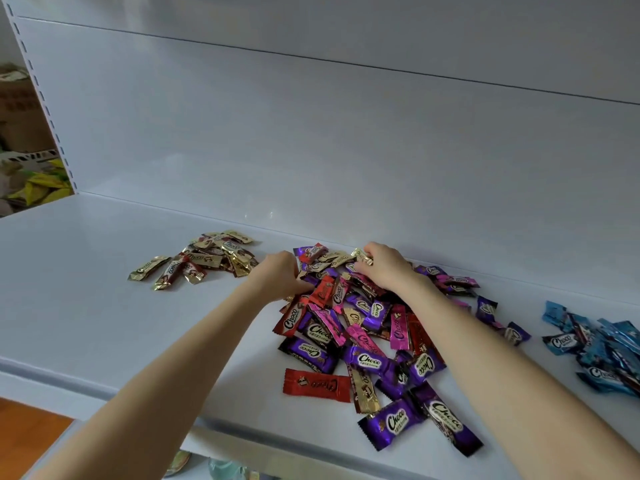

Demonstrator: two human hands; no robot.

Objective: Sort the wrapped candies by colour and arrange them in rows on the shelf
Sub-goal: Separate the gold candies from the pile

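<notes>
While a gold candy (pixel 362 256) is being pinched by the right hand (pixel 386 268), the gold pile (pixel 207 259) is being observed to its left, nearer the curled left hand (pixel 282 275).

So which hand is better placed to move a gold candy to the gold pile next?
Probably the right hand: it pinches a gold candy at the back of the mixed heap. The left hand sits nearer the gold pile, but its grip is hidden.

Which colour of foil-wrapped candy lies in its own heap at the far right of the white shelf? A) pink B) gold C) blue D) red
C: the heap of blue foil-wrapped candies sits apart at the right end of the white metal shelf; the gold foil-wrapped candies lie at the left.
</notes>
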